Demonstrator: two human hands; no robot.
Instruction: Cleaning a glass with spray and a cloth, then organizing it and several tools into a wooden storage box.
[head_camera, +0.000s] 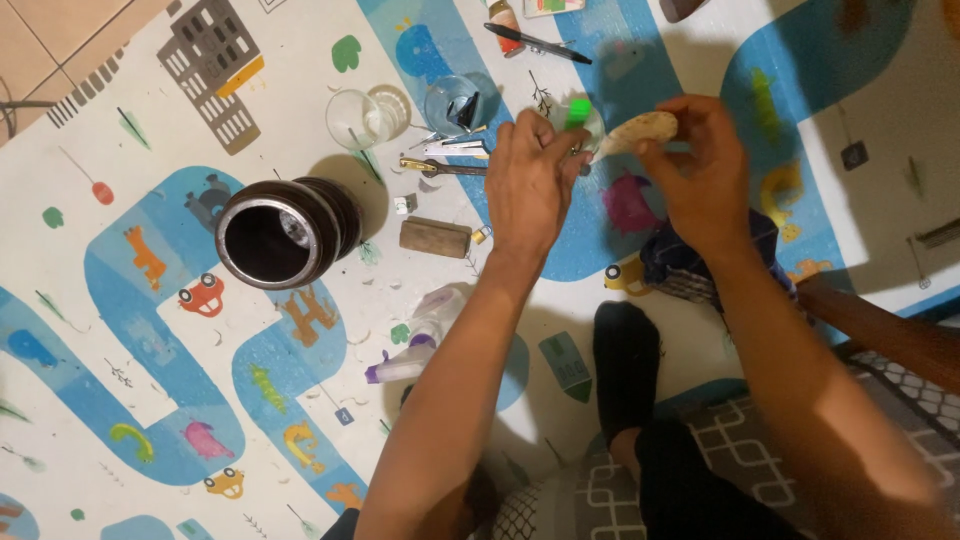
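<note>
Both hands are raised over the play mat (120, 330), working together at the far middle. The right hand (705, 175) pinches a tan shell (640, 130); the left hand (530, 180) closes on a small green-tipped tool (578, 115) touching it. The work looks mid-way. A dark jar (280, 232) lies left, glasses (365, 115) and a pen (535, 42) farther off, a spray bottle (415, 340) near; nothing blocks the hands.

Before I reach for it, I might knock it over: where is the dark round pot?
The dark round pot lies at left on the play mat, beside a small wooden block.
</note>
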